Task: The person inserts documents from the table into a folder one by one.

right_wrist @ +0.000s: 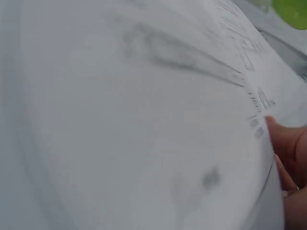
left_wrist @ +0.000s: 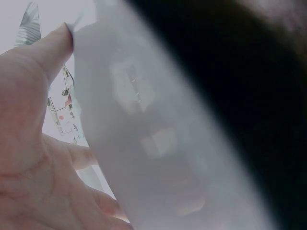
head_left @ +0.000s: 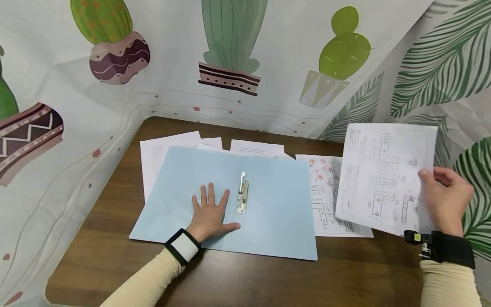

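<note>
While the fingers of the left hand were spread wide and rested on the blue folder, gripping nothing, the fingers and thumb of the right hand pinched the right edge of a drawing sheet, held up off the brown surface. Whether that was one sheet or several together could not be told.

The folder lay opened out flat beneath the left fingers, its plain blue inner faces reaching to either side of them. Its metal clip sat just to the right of the left index fingertip and beyond the tip of the thumb.

The left wrist view gave what the head view hid: the palm side of the hand, and, through the gap between thumb and fingers, red marks on paper; the rest was largely a pale blur. The right wrist view showed the held paper bowed, filling much of the picture.

Left of the right fingers, a red-marked sheet lay partly under the folder. Ahead of the left fingers, printed sheets poked out past the folder's far edge. Farthest from both hands hung a cactus-patterned cloth.
</note>
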Tool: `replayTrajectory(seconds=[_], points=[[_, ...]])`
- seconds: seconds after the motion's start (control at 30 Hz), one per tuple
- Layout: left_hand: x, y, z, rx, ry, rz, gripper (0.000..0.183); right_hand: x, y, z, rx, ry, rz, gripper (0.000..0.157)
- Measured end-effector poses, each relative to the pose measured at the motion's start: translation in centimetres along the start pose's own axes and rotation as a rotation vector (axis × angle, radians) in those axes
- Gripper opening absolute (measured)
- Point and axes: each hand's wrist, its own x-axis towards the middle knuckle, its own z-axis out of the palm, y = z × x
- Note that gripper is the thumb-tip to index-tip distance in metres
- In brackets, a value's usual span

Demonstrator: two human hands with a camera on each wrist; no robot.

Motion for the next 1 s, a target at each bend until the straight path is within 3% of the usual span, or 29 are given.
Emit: replayTrajectory(seconds=[0.13, 0.23, 0.33, 0.53, 0.7, 1.0], points=[[0.2, 0.0, -0.2, 0.006, -0.002, -0.001, 0.112, -0.6, -0.1, 0.2, 0.198, 0.044, 0.051, 0.029], [0.3, 0.0, -0.2, 0.011, -0.013, -0.002, 0.112, -1.0, 0.1, 1.1, 0.385, 0.016, 0.128, 0.022], [0.4, 0.1, -0.2, 0.019, -0.025, -0.008, 0.112, -1.6, 0.1, 2.5, 0.485, -0.037, 0.181, 0.017], [0.5, 0.1, -0.1, 0.031, -0.02, -0.018, 0.112, -3.1, -0.9, 6.1, 0.394, -0.16, 0.159, 0.017], [0.6, 0.0, 0.1, 0.042, -0.022, -0.027, 0.113, -4.6, -2.2, 9.4, 0.456, -0.243, 0.14, 0.017], [0.6, 0.3, 0.4, 0.037, -0.016, -0.03, 0.113, -8.4, -2.8, 13.8, 0.32, -0.412, 0.051, 0.037]])
